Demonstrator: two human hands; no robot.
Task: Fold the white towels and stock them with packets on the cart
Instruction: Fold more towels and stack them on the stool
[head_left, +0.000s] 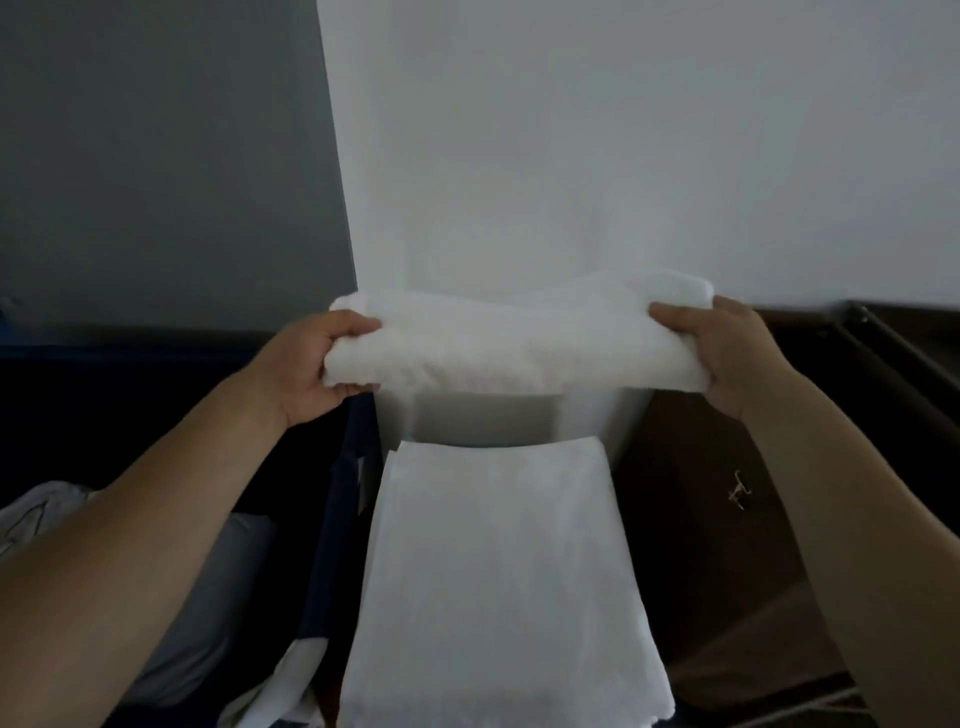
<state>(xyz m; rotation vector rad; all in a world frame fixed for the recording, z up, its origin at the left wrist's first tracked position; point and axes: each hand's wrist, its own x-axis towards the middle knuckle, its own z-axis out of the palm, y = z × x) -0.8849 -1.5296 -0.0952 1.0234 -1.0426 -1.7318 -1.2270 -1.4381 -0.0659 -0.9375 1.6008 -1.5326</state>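
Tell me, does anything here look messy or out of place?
Little does. The left hand and right hand grip the folded towel roughly level, and the flat towel below lies straight. Only a small pale object on the dark surface at right looks stray; it is too small to identify.

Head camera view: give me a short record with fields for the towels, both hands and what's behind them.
held towel: white, folded into a thick bundle, raised off any surface
left hand: grips the held towel's left end
right hand: grips the held towel's right end
lower towel: white, spread flat beneath the held towel, apart from it
behind: pale wall
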